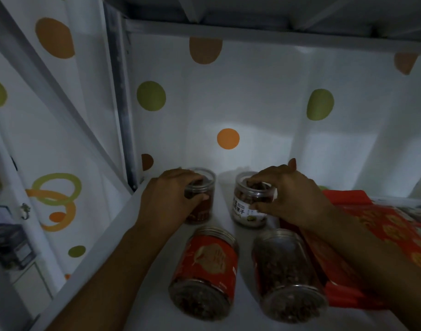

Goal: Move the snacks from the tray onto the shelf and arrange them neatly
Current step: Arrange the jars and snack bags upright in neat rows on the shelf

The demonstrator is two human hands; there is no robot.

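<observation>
Snacks in 4 clear jars stand on the white shelf (pixel 225 206), in the lower middle of the frame, in 2 rows of 2. The left hand (pixel 169 194) grips the back-left jar (pixel 202 199), left of centre: its fingers curl over the lid and the thumb presses on the side, just under the rim. This jar has a dark label and a brown filling.

The right hand (pixel 293 194) holds the back-right jar (pixel 251 204), just right of centre. The fingertips lie on the lid, the thumb presses on the white label with printed characters, and the little finger sticks up free. Between these 2 jars there is a gap of bare shelf, so they do not touch each other.

Nearer to the bottom edge, the front-left jar (pixel 204 271) carries a red label with a gold drawing. The front-right jar (pixel 288 275) shows mostly its brown filling through the clear wall. Both front jars are closed with clear lids and stand apart from each other, and neither hand is on them.

The right forearm passes over red packets (pixel 383 232) with gold patterns. They lie on the right side of the frame, just beside the front-right jar. Behind the jars, a white wall (pixel 264 115) with green, orange and brown dots fills the upper half of the frame. Another board (pixel 252 10) runs along the top edge.
</observation>
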